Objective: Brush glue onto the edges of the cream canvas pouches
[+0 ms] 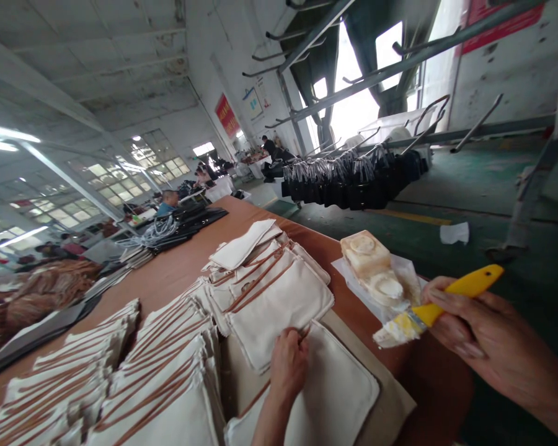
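Note:
My right hand (465, 328) is closed round the yellow handle of a paintbrush (434, 306). Its bristles are coated with a pale, thick paste and point left. Just behind the brush, a crusted plastic container (369, 263) of cream-coloured paste stands on a white sheet (411, 272). My left hand (289, 359) has its fingers curled on the brown strap (303, 334) at the edge of a flat cream fabric bag piece (339, 384). Beyond it, more cream bag pieces (279, 303) with brown straps lie in a loose pile.
Overlapping rows of cream pieces (162, 371) cover the left of the brown table (242, 214). Black pieces and pale cords (160, 232) lie farther back. A metal rack (376, 80) with hanging black bags (353, 183) stands beyond the table's right edge. Other people sit in the distance.

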The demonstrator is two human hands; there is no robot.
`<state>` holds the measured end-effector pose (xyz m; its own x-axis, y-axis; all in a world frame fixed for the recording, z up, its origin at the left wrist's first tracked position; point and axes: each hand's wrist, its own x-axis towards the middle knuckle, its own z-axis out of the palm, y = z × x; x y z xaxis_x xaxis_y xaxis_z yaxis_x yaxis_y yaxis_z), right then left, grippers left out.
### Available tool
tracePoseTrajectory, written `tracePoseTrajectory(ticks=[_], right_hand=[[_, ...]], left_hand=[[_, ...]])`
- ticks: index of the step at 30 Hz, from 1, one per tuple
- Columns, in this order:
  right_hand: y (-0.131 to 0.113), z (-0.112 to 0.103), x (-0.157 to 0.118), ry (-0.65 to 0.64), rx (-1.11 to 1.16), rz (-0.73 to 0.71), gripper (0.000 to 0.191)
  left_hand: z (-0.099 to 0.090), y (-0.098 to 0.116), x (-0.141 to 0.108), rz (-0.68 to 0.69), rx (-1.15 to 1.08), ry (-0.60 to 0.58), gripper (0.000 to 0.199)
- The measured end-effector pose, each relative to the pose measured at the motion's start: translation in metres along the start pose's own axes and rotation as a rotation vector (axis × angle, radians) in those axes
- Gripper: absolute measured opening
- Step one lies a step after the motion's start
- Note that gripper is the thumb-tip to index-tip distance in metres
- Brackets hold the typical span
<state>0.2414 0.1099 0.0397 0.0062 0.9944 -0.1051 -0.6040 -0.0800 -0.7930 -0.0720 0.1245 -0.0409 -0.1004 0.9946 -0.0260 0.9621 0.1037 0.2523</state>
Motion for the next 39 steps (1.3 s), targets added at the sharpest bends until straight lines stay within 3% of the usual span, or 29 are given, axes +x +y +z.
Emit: tracePoseTrajectory(ticks=[3,9,14,20,23,27,30,34,39], right_hand=[[0.004,0.0,-0.001,-0.019,0.01,0.003,0.026],[0.014,0.003,0.0,-0.104,-0.009,0.008,0.023],[0.023,0.001,0.003,-0.151,-0.119,0.002,0.033],[0.038,-0.001,0.019,-0.133,-0.234,-0.052,0.035],[0.039,0.009,0.024,-0.143,-0.329,-0.083,0.041],[0.044,0.025,0.025,-0.267,-0.456,-0.113,0.036],[0.052,0.032,0.027,-0.334,-0.573,-0.243,0.027],[0.053,0.034,0.031,-0.316,-0.749,-0.471,0.022],[0.037,0.035,0.024,-0.286,-0.75,-0.494,0.019]], left_hand=[[0.007,0.003,0.016,-0.097,0.019,-0.042,0.016],[0.015,0.02,0.025,-0.209,0.031,-0.1,0.034],[0.017,0.014,0.028,-0.196,-0.081,-0.145,0.028],[0.006,0.015,-0.002,-0.004,-0.39,-0.072,0.026],[-0.003,0.029,-0.026,0.058,-0.508,-0.06,0.024],[-0.013,0.05,-0.048,0.093,-0.633,-0.023,0.025],[-0.014,0.06,-0.057,0.1,-0.724,0.013,0.03],[-0.014,0.062,-0.062,0.119,-0.771,0.046,0.035],[-0.012,0.06,-0.062,0.115,-0.796,0.043,0.037]])
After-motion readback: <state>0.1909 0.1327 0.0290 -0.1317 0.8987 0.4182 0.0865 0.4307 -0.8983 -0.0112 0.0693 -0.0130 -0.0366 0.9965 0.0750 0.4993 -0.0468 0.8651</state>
